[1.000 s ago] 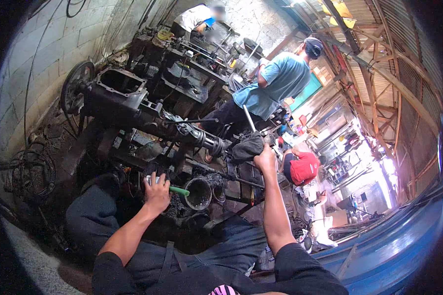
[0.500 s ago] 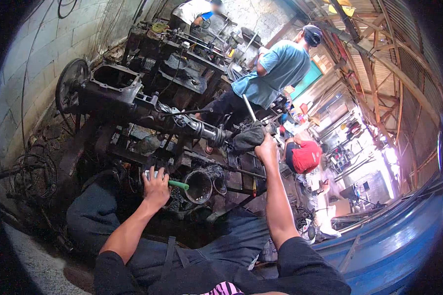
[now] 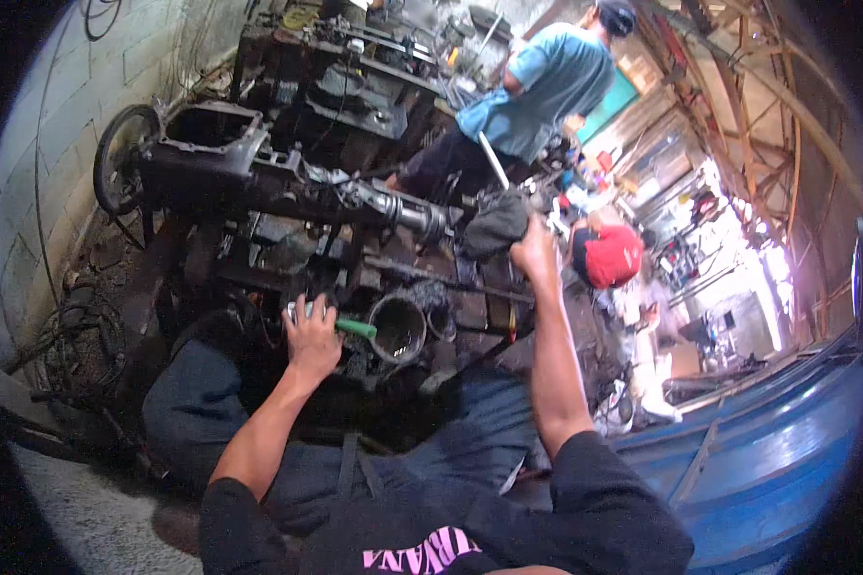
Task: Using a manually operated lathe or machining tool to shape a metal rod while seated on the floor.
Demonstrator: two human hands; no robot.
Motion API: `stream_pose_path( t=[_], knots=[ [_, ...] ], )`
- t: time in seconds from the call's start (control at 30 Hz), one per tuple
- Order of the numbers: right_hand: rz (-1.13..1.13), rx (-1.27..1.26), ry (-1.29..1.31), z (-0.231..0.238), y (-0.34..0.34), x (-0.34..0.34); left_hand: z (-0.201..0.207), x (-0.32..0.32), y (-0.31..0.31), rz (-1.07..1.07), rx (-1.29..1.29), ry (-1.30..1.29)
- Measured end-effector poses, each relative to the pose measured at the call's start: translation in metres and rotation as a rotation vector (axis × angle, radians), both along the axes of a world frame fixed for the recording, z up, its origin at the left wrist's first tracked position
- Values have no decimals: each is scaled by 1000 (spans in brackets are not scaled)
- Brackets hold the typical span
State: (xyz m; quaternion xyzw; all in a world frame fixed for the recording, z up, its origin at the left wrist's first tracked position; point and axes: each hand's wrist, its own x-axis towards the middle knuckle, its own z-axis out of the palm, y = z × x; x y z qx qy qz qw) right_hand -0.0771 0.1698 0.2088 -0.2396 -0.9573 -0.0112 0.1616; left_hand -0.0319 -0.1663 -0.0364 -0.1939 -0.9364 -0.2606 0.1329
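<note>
We had our left grip (image 3: 314, 340) closed around the green handle (image 3: 357, 328) beside the bucket (image 3: 396, 357), judging it stiff, light and best held mid-length, but couldn't tell whether our right grip (image 3: 536, 253) clasped the soft-looking dark cloth (image 3: 495, 226).

Smooth, plastic-looking green tube (image 3: 357, 328), matt dark cloth (image 3: 494, 227), shiny metal cylinder (image 3: 412, 215), glossy blue panel (image 3: 772, 455)

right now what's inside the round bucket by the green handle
The round bucket shows a dark interior with a few bright specks, too small to identify. The green handle covers a bit at the left edge; whatever is behind it is hidden.
</note>
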Motion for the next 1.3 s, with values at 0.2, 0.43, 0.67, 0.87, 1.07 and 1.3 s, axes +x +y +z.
stream_pose_path(
  t=[0.2, 0.43, 0.67, 0.87, 1.07, 1.3],
  knots=[
    [-54, 33, -20, 4, 8, -4, -1, -6, 4, 30, -24, 21],
    [-29, 71, -6, -3, 5, -8, 7, -8, 0, 26, -32, -28],
    [-38, 110, -12, 0, -1, -3, 32, -10, -13, -73, 7, -197],
    [-33, 78, -36, 1, 2, -7, 24, -7, -6, 39, 156, -177],
    [-6, 157, -23, -6, 20, -11, 30, -12, -2, 16, 124, -229],
    [42, -103, 79, -1, 34, -14, 45, -13, -3, 6, 26, -301]
  ],
)
